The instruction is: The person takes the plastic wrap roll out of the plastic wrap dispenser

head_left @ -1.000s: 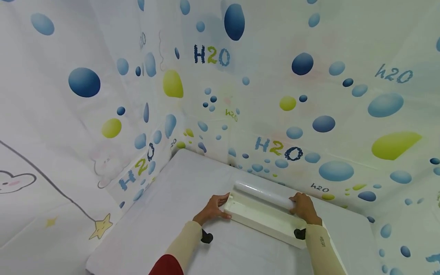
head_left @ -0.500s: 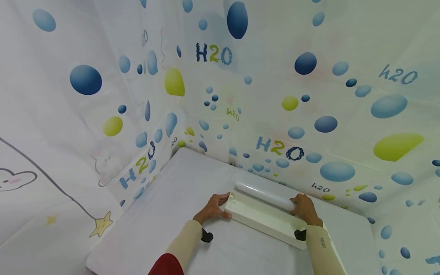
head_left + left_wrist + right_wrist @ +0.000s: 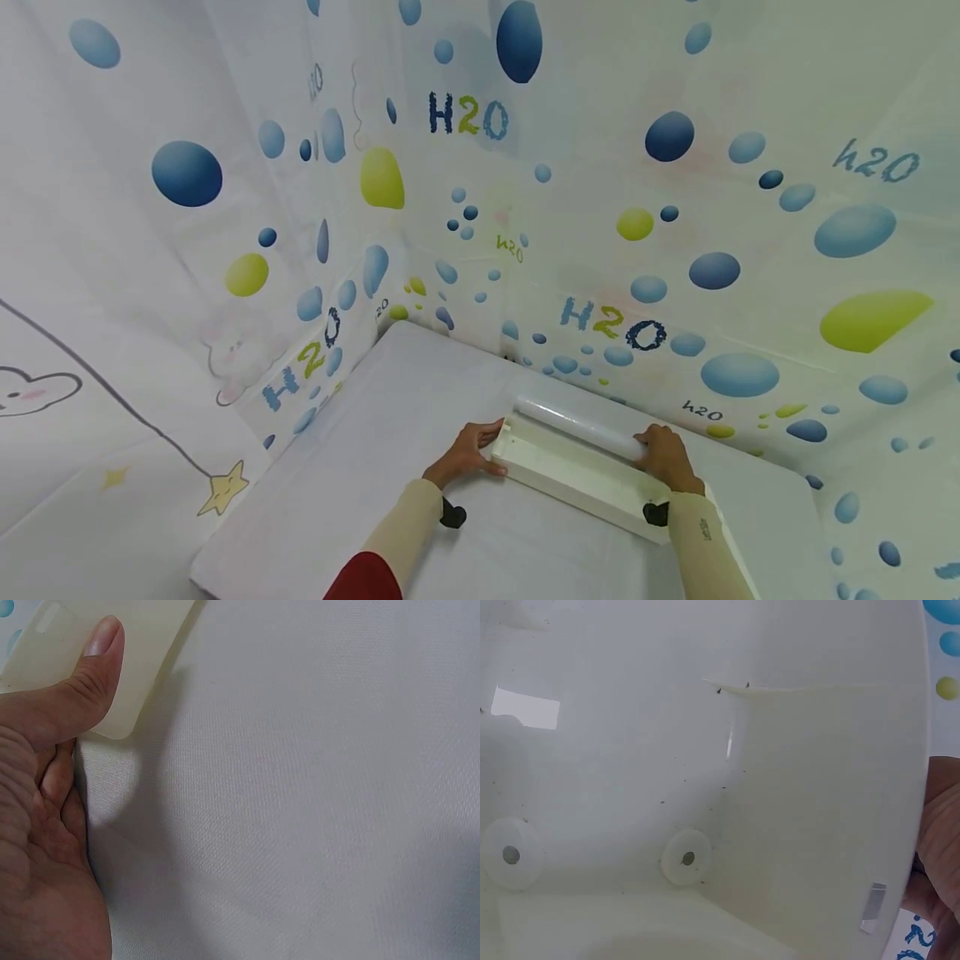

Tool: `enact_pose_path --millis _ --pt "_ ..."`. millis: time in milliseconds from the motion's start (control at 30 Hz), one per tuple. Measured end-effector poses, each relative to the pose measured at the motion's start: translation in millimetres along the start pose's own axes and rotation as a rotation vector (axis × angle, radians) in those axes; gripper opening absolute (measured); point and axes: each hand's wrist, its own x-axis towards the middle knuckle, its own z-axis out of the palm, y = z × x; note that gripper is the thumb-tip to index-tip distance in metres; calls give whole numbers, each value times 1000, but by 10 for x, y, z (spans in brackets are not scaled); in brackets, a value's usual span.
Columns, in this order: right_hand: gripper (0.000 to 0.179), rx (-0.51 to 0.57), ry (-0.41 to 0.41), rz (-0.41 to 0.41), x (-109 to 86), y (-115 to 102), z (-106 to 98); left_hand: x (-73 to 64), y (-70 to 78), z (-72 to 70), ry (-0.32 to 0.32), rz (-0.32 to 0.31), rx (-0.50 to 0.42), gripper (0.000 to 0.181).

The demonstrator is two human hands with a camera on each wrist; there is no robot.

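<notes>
A long cream-white plastic case [image 3: 570,483], a trough facing up, lies slantwise on the white table. Against its back edge lies a glossy whitish roll [image 3: 577,425]. My left hand [image 3: 467,452] grips the case's left end, thumb at the front. In the left wrist view the thumb [image 3: 97,671] presses flat on the case's outer face. At the right end my right hand [image 3: 667,457] holds the roll, thumb in front and fingers over the back. The right wrist view looks into the case, with two round screw holes and dark specks; most of that hand is hidden behind its wall.
The white table [image 3: 360,450] runs to a corner of hanging sheets [image 3: 585,167] printed with blue and green drops and "H2O". The case and roll lie close to the back sheet. Black wrist mounts [image 3: 453,513] sit below both hands.
</notes>
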Motion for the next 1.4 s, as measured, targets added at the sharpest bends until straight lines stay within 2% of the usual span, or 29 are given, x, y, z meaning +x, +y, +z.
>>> enact_pose_path --millis 267,533,800,1000,1400 --pt "50 1 -3 1 -28 -34 -28 3 24 18 0 -12 7 99" --pt "56 16 -5 33 -21 -19 -21 9 9 12 -11 17 24 100" --pt "55 3 -27 17 23 19 -1 22 -32 18 -12 29 32 100" --pt "55 -18 -32 -11 54 33 -34 30 -11 10 -6 12 14 100" --pt "58 -4 -58 28 94 34 -38 33 9 7 -7 -2 38 98"
